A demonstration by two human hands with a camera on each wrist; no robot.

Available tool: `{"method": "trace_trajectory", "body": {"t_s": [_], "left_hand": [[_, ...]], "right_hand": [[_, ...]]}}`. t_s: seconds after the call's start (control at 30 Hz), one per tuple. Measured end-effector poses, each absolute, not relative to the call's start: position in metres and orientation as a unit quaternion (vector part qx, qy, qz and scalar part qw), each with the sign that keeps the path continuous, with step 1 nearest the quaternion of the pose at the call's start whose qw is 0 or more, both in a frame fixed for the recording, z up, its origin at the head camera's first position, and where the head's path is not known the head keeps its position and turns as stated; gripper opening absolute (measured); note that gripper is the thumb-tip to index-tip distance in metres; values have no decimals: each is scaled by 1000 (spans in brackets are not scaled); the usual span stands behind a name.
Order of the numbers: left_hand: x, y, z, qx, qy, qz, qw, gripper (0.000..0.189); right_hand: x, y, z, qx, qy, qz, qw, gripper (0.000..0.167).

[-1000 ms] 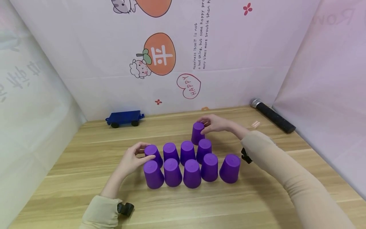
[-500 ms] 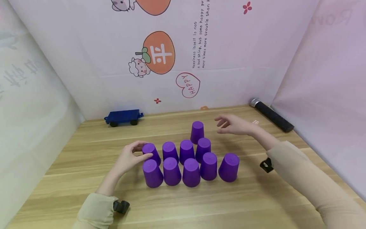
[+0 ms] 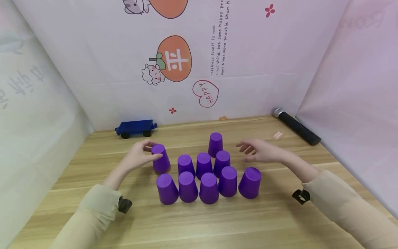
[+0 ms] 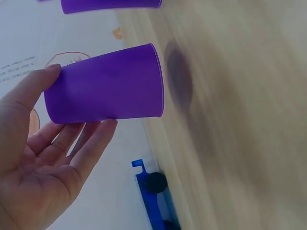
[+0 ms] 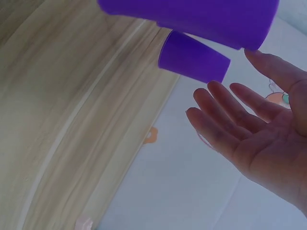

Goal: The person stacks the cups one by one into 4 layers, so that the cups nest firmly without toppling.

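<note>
My left hand pinches an upside-down purple cup between thumb and fingers, left of the others. In the left wrist view this cup shows its rim apart from its shadow on the table. My right hand is empty, fingers loosely bent, to the right of the cups. A single cup stands upside down at the back, with three more cups in a row before it. Several cups form the front row, also mouth down.
By the back wall sits a blue toy wagon on the left. A black microphone lies at the back right of the wooden table. Printed white cloth encloses the table's back and sides.
My right hand let go of the rear cup and drew away to the right, then came slightly nearer. My left hand has moved its cup back and left, away from the row.
</note>
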State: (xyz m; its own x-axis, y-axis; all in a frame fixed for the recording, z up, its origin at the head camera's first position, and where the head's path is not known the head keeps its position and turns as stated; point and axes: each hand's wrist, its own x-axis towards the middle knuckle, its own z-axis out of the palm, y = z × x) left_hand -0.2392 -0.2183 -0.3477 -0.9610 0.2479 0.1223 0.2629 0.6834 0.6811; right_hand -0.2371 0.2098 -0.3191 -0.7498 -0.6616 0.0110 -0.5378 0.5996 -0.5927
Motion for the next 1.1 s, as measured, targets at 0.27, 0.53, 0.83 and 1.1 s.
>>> {"method": "trace_trajectory", "body": {"t_s": [0.27, 0.53, 0.83, 1.1], "left_hand": [[-272, -209, -338, -154, -926, -343, -42, 53], [-291, -198, -342, -171, -909, -377, -43, 50], [-304, -177, -350, -191, -882, -428, -54, 49], [-306, -156, -351, -226, -879, -415, -67, 47]], "right_hand": [[-235, 191, -312, -344, 888, -285, 112, 50], [-234, 177, -306, -359, 882, -282, 115, 55], [-240, 177, -315, -360, 865, -320, 140, 58], [-252, 181, -331, -355, 834, -379, 186, 54]]}}
